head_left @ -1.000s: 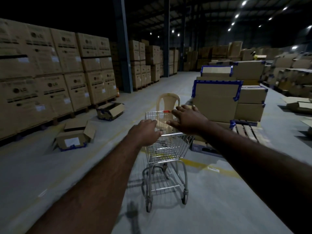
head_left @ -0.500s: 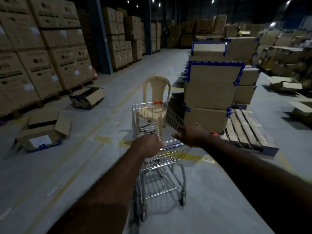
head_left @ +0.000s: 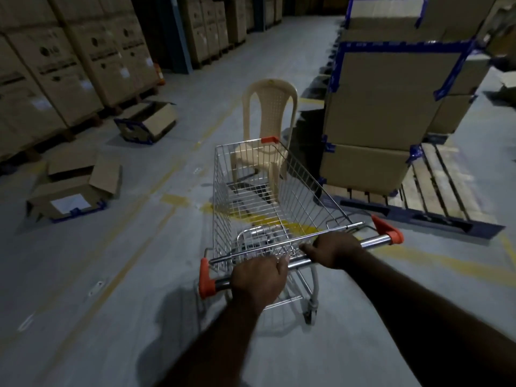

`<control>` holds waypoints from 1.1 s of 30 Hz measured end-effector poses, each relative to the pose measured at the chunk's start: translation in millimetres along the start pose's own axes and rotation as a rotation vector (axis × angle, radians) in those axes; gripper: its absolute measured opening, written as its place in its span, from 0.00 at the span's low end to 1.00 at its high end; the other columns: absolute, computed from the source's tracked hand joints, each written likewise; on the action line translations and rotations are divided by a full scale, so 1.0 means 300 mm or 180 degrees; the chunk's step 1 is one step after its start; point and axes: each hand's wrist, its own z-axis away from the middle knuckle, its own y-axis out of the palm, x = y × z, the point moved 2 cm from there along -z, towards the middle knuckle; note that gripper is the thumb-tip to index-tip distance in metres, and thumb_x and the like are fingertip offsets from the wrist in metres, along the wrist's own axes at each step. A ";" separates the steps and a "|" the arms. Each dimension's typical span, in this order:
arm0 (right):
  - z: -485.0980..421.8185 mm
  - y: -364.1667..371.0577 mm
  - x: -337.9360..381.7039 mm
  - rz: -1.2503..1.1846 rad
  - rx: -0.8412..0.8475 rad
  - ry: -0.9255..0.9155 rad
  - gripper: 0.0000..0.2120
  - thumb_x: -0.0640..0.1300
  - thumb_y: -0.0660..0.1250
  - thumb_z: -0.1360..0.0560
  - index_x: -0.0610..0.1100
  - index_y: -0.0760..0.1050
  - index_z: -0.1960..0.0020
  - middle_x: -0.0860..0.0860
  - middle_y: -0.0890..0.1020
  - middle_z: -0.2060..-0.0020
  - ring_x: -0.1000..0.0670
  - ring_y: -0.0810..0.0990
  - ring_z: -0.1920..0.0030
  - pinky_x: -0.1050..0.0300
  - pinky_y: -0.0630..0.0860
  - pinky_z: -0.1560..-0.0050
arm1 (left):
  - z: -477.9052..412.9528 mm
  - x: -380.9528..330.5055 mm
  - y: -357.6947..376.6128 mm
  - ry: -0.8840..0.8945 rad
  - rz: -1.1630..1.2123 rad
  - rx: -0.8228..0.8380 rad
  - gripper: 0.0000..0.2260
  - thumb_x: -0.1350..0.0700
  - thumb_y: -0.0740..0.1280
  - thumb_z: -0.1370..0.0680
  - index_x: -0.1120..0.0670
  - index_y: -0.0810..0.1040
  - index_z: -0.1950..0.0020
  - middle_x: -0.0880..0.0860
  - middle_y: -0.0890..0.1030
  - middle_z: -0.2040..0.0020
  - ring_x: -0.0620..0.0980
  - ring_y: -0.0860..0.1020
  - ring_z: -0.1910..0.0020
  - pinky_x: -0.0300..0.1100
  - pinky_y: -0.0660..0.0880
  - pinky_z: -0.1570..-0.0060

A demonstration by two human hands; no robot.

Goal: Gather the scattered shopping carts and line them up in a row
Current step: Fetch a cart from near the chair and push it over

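Note:
A small wire shopping cart [head_left: 268, 191] with orange corner caps stands on the grey warehouse floor right in front of me, its basket empty. Its chrome handle bar [head_left: 374, 243] runs across the near end. My left hand [head_left: 258, 280] is closed around the bar near the left orange cap. My right hand [head_left: 333, 248] grips the same bar further right. No other cart is in view.
A beige plastic chair [head_left: 269, 107] stands just beyond the cart's front. Stacked cardboard boxes [head_left: 385, 107] on a wooden pallet [head_left: 441, 191] are close on the right. Two open boxes [head_left: 75, 188] lie on the floor at left, with tall box stacks [head_left: 55, 65] behind them.
Both hands went from reaching over the basket rim to gripping the handle bar. The cart now sits closer and lower in view, and the chair and pallet look nearer.

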 end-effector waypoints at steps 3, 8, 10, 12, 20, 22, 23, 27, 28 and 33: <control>-0.039 -0.005 -0.022 0.0022 0.0008 0.0036 0.37 0.71 0.46 0.21 0.45 0.82 0.58 0.49 0.84 0.62 0.48 0.82 0.53 0.49 0.75 0.40 | -0.036 -0.017 0.003 -0.0093 -0.0258 -0.0010 0.31 0.37 0.42 0.18 0.52 0.81 0.48 0.51 0.83 0.56 0.53 0.81 0.57 0.44 0.76 0.51; -0.069 -0.006 -0.012 0.0117 -0.0126 0.0083 0.35 0.69 0.46 0.20 0.46 0.82 0.47 0.44 0.82 0.50 0.45 0.78 0.49 0.49 0.72 0.41 | -0.090 0.013 0.001 -0.0078 -0.0278 -0.0055 0.30 0.37 0.43 0.18 0.52 0.80 0.51 0.51 0.82 0.57 0.53 0.80 0.57 0.44 0.76 0.51; -0.066 -0.002 0.004 0.0059 -0.0100 0.0122 0.35 0.69 0.45 0.20 0.46 0.82 0.46 0.44 0.82 0.46 0.44 0.79 0.45 0.48 0.71 0.40 | -0.104 0.038 0.001 0.0044 -0.0292 -0.0082 0.29 0.37 0.44 0.17 0.51 0.80 0.51 0.49 0.80 0.59 0.51 0.80 0.59 0.43 0.76 0.52; -0.062 0.010 0.017 0.0008 -0.0105 0.0186 0.35 0.69 0.45 0.20 0.46 0.82 0.45 0.44 0.82 0.45 0.45 0.78 0.44 0.48 0.71 0.41 | -0.111 0.060 0.001 0.0166 -0.0295 -0.0128 0.30 0.37 0.44 0.17 0.51 0.81 0.52 0.49 0.80 0.61 0.51 0.79 0.61 0.42 0.76 0.54; -0.015 0.032 0.099 -0.0235 -0.0191 0.0588 0.33 0.68 0.45 0.19 0.47 0.82 0.49 0.46 0.78 0.57 0.46 0.77 0.53 0.51 0.71 0.49 | -0.148 0.150 -0.026 0.0486 -0.0089 -0.0062 0.27 0.35 0.45 0.18 0.49 0.78 0.53 0.47 0.79 0.61 0.49 0.77 0.62 0.43 0.72 0.57; -0.006 0.033 0.123 -0.0162 -0.0215 0.0674 0.33 0.68 0.46 0.20 0.47 0.82 0.48 0.45 0.80 0.54 0.45 0.79 0.49 0.51 0.72 0.48 | -0.167 0.179 -0.027 0.0360 0.0108 0.0000 0.23 0.33 0.48 0.19 0.48 0.73 0.51 0.49 0.80 0.59 0.51 0.78 0.61 0.46 0.75 0.53; -0.001 0.036 0.135 -0.0151 -0.0226 0.0728 0.33 0.68 0.46 0.20 0.47 0.82 0.48 0.44 0.81 0.52 0.44 0.79 0.47 0.51 0.72 0.47 | -0.173 0.190 -0.029 0.0297 0.0193 0.0003 0.21 0.33 0.49 0.20 0.48 0.71 0.48 0.49 0.79 0.59 0.52 0.78 0.61 0.47 0.76 0.53; 0.016 0.051 0.171 -0.0220 -0.0220 0.0906 0.33 0.69 0.45 0.20 0.51 0.83 0.48 0.44 0.83 0.47 0.44 0.79 0.45 0.50 0.71 0.45 | -0.189 0.214 -0.039 0.0288 0.0197 0.0028 0.22 0.35 0.51 0.19 0.50 0.68 0.36 0.51 0.80 0.54 0.54 0.78 0.58 0.45 0.74 0.56; 0.023 0.055 0.178 -0.0209 -0.0228 0.0946 0.34 0.69 0.45 0.20 0.51 0.83 0.47 0.44 0.83 0.47 0.44 0.79 0.45 0.50 0.71 0.45 | -0.190 0.218 -0.038 0.0338 0.0158 0.0054 0.23 0.36 0.51 0.19 0.50 0.68 0.34 0.52 0.81 0.52 0.54 0.78 0.58 0.45 0.73 0.57; 0.080 0.079 0.215 -0.0304 -0.0263 0.1166 0.33 0.69 0.45 0.20 0.51 0.84 0.46 0.44 0.83 0.47 0.44 0.79 0.45 0.51 0.71 0.46 | -0.195 0.233 -0.024 0.0678 0.0099 0.0155 0.24 0.37 0.49 0.20 0.50 0.73 0.35 0.54 0.82 0.47 0.57 0.80 0.50 0.48 0.74 0.51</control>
